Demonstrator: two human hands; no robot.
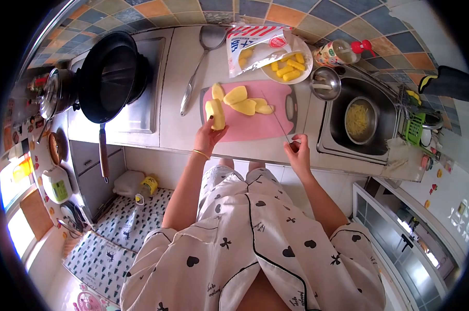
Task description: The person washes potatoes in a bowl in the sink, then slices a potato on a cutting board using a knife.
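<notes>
My left hand [209,136] has its fingers closed on a peeled potato [215,115], a large piece at the left side of the pink cutting board [244,129]. In my right hand [297,150], at the board's near right edge, is a knife [277,118]. Its blade is seen nearly edge-on, a thin dark line slanting across the board; the handle is mostly hidden by my fingers. Several flat potato slices [242,106] lie on the board between my hands, partly overlapping. One more slice [218,92] rests just beyond the held piece.
Behind the board are a spatula [192,83], a food bag [250,49] and a plate [308,65] with yellow pieces. A small metal bowl [333,92] sits by the sink [330,140], which holds a bowl of cut strips [358,120]. A black wok [107,78] stands left.
</notes>
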